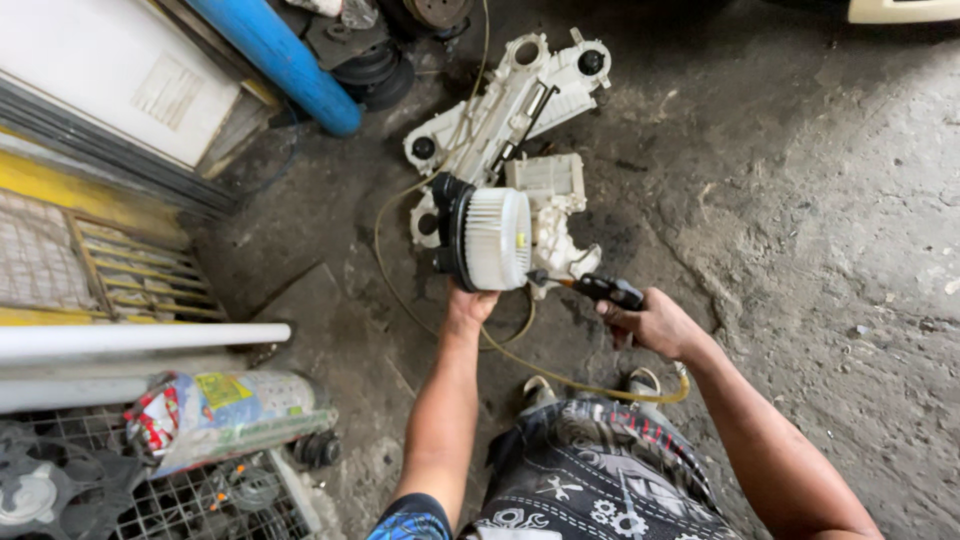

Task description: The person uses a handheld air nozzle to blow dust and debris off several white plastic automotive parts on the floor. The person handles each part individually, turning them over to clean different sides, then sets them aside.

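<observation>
From the head view, I am looking down at a stained concrete floor (800, 200) while crouching. My left hand (470, 303) is holding up a blower fan (485, 238), a white ribbed wheel on a black motor base, with my fingers wrapped under its lower edge so the wheel is facing right. My right hand (650, 322) is gripping a black air gun (605, 290), fingers closed around its handle, and its thin nozzle is pointing left, its tip just beside the lower right rim of the wheel. A yellowish hose (590, 387) is running from the gun down past my feet and looping across the floor. Behind the fan, a white plastic housing (510, 100) is lying on the floor in pieces. A blue pipe (275, 55) is leaning at the upper left, and a wire rack (200, 500) with a crumpled printed bag (215, 410) is sitting at the lower left.
</observation>
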